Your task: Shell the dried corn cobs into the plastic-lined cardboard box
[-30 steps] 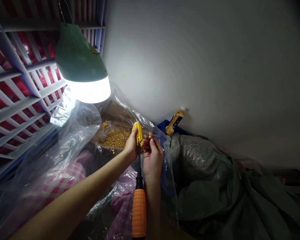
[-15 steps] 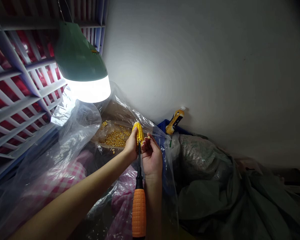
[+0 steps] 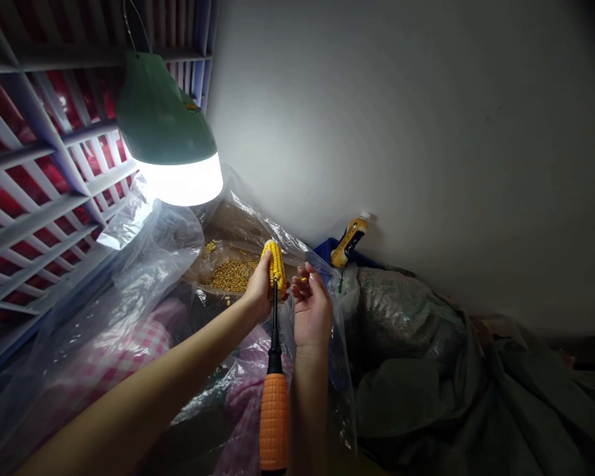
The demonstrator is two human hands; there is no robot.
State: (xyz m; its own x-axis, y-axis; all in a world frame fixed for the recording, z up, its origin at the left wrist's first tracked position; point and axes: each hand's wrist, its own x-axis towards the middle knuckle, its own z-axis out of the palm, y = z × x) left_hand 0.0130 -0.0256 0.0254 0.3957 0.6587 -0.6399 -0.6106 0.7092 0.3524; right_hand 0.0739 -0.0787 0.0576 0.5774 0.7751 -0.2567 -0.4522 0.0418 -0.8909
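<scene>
My left hand [image 3: 260,288] is closed round a yellow corn cob [image 3: 276,261] and holds it upright. A screwdriver with an orange handle [image 3: 274,423] and a dark shaft points up, its tip meeting the base of the cob. My right hand [image 3: 311,305] sits just right of the cob, palm toward me, fingers curled loosely with a kernel or two at the fingertips. Behind the cob, loose yellow kernels [image 3: 231,274] lie piled on clear plastic sheeting.
A lit green lamp [image 3: 171,135] hangs at upper left before a white slatted frame [image 3: 34,198]. Crumpled clear plastic [image 3: 143,264] covers pink checked cloth. A yellow bottle [image 3: 348,240] leans on the grey wall above a blue crate. Dark green fabric [image 3: 441,377] spreads to the right.
My right hand has drawn a little to the right, away from the cob, with its fingers looser. The left hand and the cob stay in place; the view has shifted slightly.
</scene>
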